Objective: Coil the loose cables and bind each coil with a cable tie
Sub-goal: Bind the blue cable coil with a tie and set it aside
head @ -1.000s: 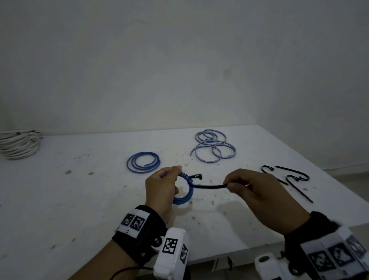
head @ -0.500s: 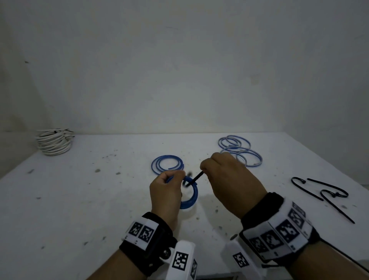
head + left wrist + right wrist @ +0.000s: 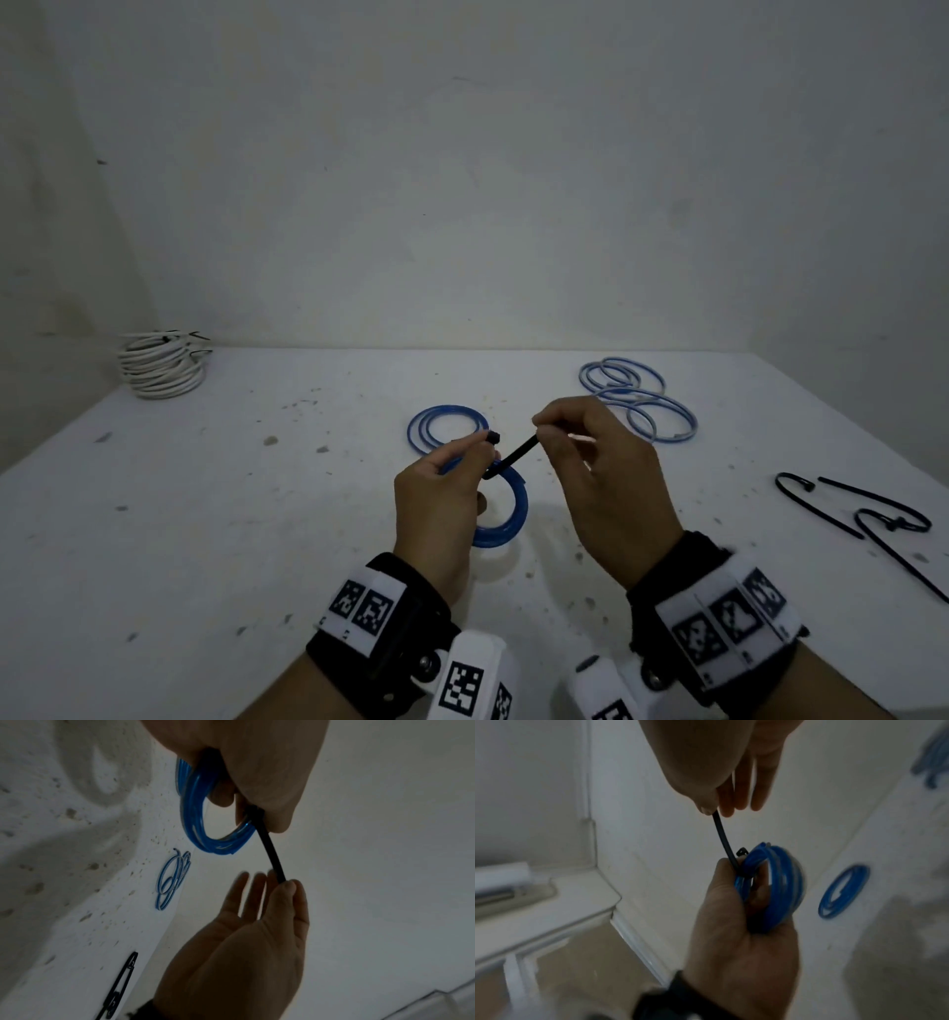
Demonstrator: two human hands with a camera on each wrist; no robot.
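Observation:
My left hand (image 3: pixel 441 493) grips a small blue cable coil (image 3: pixel 513 514) upright over the white table (image 3: pixel 205 514), pinching it near the top. A black cable tie (image 3: pixel 516 455) passes round the coil under my left thumb, and its head (image 3: pixel 493 437) sticks up at my fingertips. My right hand (image 3: pixel 590 462) pinches the tie's free end between thumb and forefinger, its other fingers spread. In the left wrist view the blue coil (image 3: pixel 197 817) hangs from my fingers with the cable tie (image 3: pixel 270 854) running to the right hand (image 3: pixel 257 923). The right wrist view shows the blue coil (image 3: pixel 780 886) and the cable tie (image 3: pixel 725 839).
A flat blue coil (image 3: pixel 447 429) lies just behind my hands. Loose blue cable loops (image 3: pixel 637 395) lie at the back right. Several black cable ties (image 3: pixel 862 519) lie at the right near the table edge. A stack of white coils (image 3: pixel 162 372) stands in the back left corner.
My right hand came in from the right with the tie's free end, close to my left hand, and the tie now slants up and away from the coil. The head view shifted right.

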